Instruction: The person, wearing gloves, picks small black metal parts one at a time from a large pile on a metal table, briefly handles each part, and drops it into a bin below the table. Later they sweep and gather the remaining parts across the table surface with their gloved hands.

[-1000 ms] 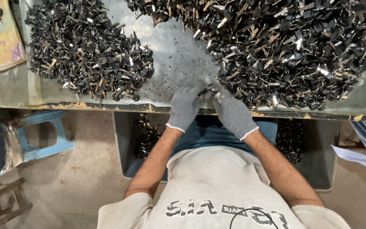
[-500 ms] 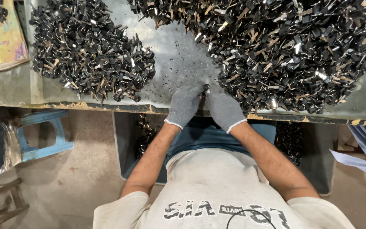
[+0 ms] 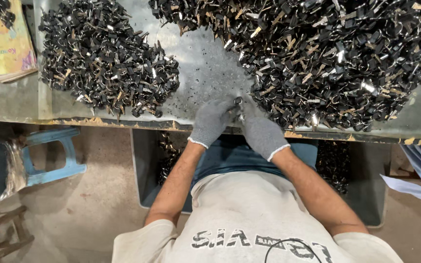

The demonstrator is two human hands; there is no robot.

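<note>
A grey metal tabletop (image 3: 205,63) carries two heaps of small black parts: a smaller heap (image 3: 105,58) toward its left, a larger heap (image 3: 327,58) right; booklets (image 3: 8,46) lie at its left edge.

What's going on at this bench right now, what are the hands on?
A person in grey knit gloves has the left hand and right hand together at the near edge of a metal table, pinching a small black and metal part between the fingertips. A large heap of such parts lies right of the hands, and a smaller pile to the left. A tray sits below the table edge.
</note>
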